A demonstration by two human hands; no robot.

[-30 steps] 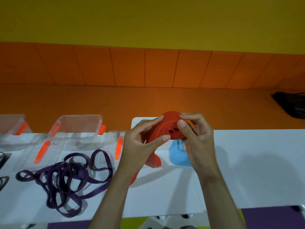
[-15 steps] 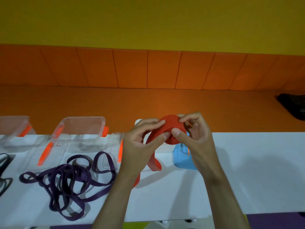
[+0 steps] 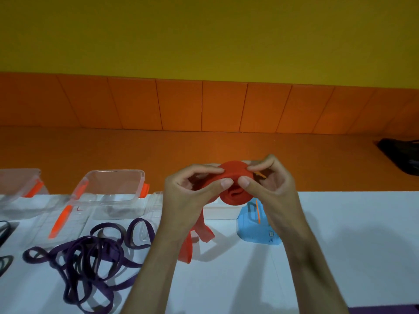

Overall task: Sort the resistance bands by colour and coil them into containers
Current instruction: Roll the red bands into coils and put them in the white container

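Note:
A red resistance band (image 3: 235,193) is rolled into a tight coil held above the white table (image 3: 351,234). My left hand (image 3: 192,196) pinches the coil's left side with thumb and fingers. My right hand (image 3: 269,184) grips its right side, thumb on the front. The band's loose tail (image 3: 192,241) hangs down to the table below my left wrist. A tangle of purple bands (image 3: 90,261) lies on the table at the left. An empty clear container (image 3: 113,186) with orange clips stands behind the purple bands.
Another clear container (image 3: 18,184) stands at the far left, with black bands (image 3: 4,245) at the left edge. A clear lid with an orange clip (image 3: 61,220) and a blue lid (image 3: 258,225) lie on the table. A white container (image 3: 222,211) sits below the coil. A black object (image 3: 401,157) rests on the orange floor.
The coil has been turned and wound further between both hands, and the hanging tail looks shorter. My thumbs now meet at the front of the coil.

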